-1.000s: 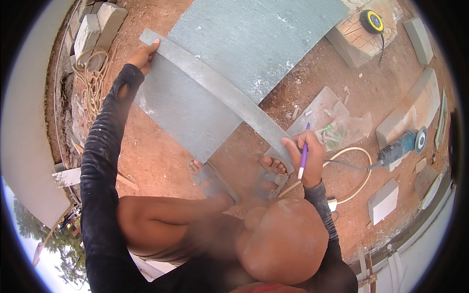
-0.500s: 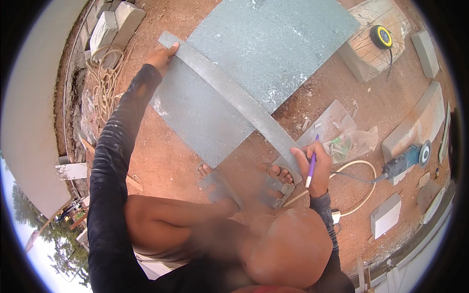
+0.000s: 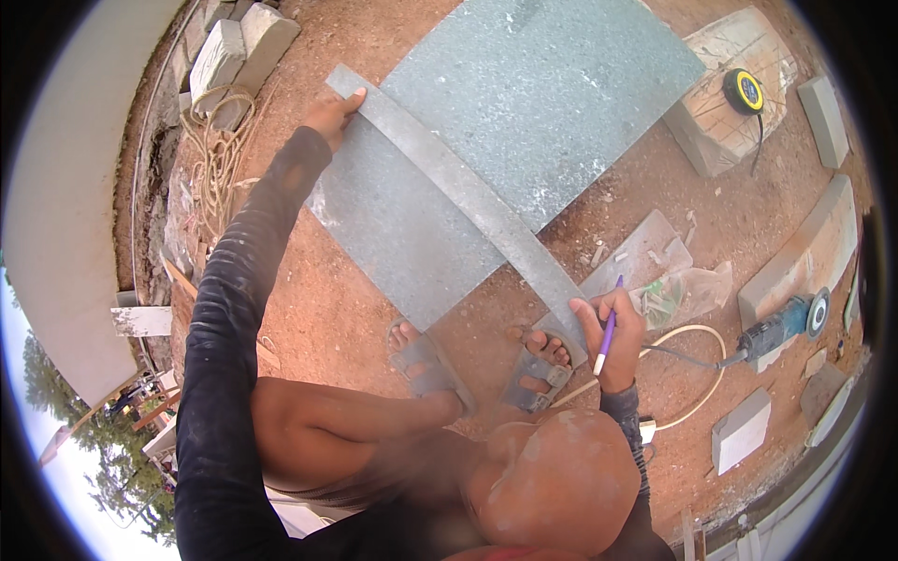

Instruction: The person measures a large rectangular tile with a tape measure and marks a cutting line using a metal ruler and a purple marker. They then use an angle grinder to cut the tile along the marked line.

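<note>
The long grey strip lies slantwise over the grey slab, from upper left, where the left hand pinches its end, down to the right hand — nearer its lower end — whose fingers hold a purple pen.

You are on an outdoor work site: bare red earth, angle grinder at right, stone blocks far left.

Left grip on grey strip, purple pen in right grip
</note>
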Available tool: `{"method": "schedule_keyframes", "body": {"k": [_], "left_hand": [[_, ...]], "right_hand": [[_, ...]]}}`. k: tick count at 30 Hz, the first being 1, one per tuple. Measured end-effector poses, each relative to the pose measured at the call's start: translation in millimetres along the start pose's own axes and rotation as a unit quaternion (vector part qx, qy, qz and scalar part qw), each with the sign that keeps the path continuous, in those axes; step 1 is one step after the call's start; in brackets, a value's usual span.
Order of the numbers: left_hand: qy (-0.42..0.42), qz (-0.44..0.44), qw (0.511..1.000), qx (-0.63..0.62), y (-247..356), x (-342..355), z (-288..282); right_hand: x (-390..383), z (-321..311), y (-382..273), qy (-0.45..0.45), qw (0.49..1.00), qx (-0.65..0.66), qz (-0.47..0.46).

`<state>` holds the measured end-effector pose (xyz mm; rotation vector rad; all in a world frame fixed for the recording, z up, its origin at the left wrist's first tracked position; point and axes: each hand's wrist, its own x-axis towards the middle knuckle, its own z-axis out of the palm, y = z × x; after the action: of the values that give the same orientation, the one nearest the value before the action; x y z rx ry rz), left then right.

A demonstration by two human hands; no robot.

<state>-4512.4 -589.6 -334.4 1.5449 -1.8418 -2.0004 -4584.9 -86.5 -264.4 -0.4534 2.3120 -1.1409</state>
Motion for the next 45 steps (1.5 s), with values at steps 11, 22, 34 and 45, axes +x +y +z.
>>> {"method": "schedule_keyframes", "body": {"k": [11, 22, 34, 45], "left_hand": [[-0.009, -0.024, 0.999, 0.036, 4.9, 0.3, -9.9], [-0.027, -0.009, 1.000, -0.007, 5.4, -3.1, 1.4], [0.007, 0.006, 1.000, -0.007, 3.2, -0.7, 2.5], [0.301, 0.189, 0.881, 0.312, -9.4, -12.4, 24.3]], "right_hand": [[0.0, 5.1, 8.2, 0.025, 0.999, 0.017, -0.019], [0.1, -2.8, 1.4, -0.004, 0.999, 0.007, 0.035], [1.5, 1.5, 6.2, 0.018, 1.000, 0.023, -0.001], [2.7, 1.8, 4.3, 0.015, 1.000, 0.019, -0.008]]}}
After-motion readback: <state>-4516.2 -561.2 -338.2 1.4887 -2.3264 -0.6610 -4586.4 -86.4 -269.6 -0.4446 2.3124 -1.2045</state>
